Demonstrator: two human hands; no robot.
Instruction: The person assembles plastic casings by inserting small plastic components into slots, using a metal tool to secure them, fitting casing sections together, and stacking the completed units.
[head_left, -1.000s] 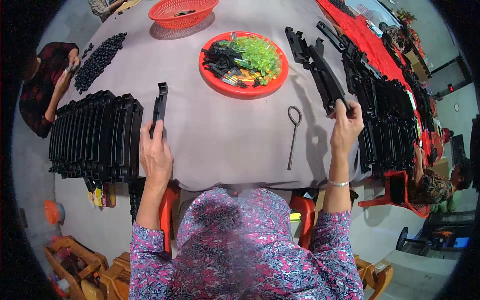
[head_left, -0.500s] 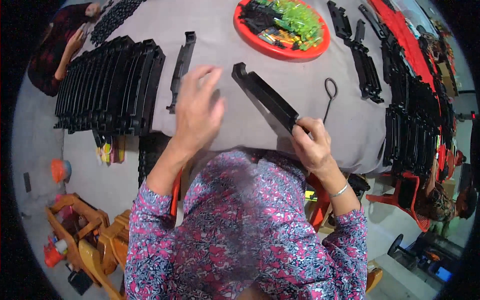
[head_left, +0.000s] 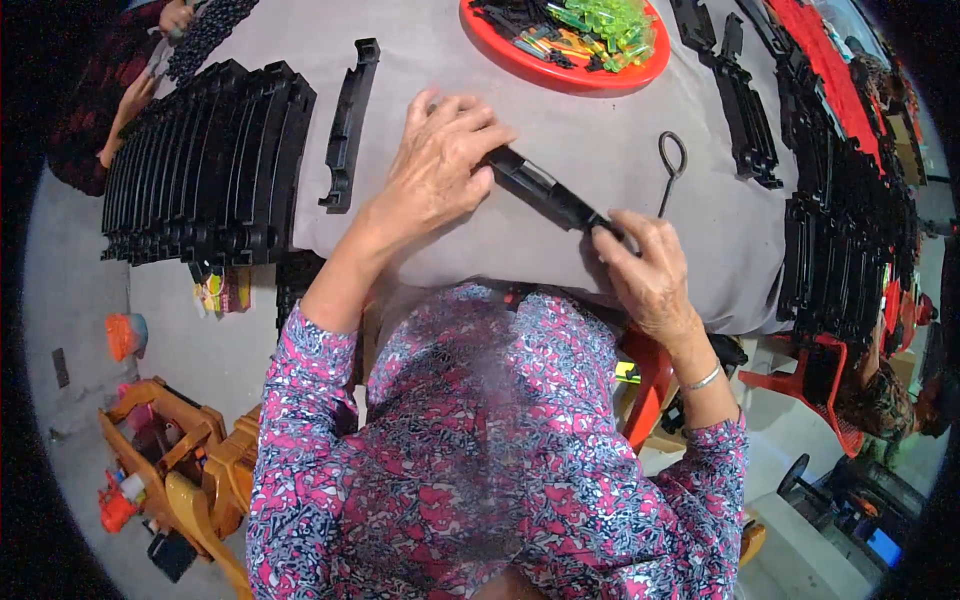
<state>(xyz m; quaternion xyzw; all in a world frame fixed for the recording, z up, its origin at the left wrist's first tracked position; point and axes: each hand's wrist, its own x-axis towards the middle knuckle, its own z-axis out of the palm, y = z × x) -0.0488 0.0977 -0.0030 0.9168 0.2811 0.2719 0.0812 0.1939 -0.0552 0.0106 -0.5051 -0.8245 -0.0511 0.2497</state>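
Between my two hands lies a long black plastic part (head_left: pixel 543 190), slanting from upper left to lower right just above the table cloth. A small clear or pale strip shows in its upper face. My left hand (head_left: pixel 440 160) closes over its far left end, and the fingers cover that tip. My right hand (head_left: pixel 648 270) pinches its near right end between thumb and fingers. A similar black plastic part (head_left: pixel 350 125) rests by itself left of my left hand. Beyond my right hand is a metal rod with a looped end (head_left: pixel 672 160).
A red tray (head_left: pixel 560 78) at the far side holds green, orange and black small pieces. Stacked black parts (head_left: pixel 200 170) line the left; more black parts (head_left: pixel 830 250) stand at the right. At far left are another person's hands (head_left: pixel 140 95). A red chair (head_left: pixel 825 385) stands lower right.
My left hand has come down onto the far left end of the black part. The part has rolled, now showing its pale strip. My right hand still grips its near end.
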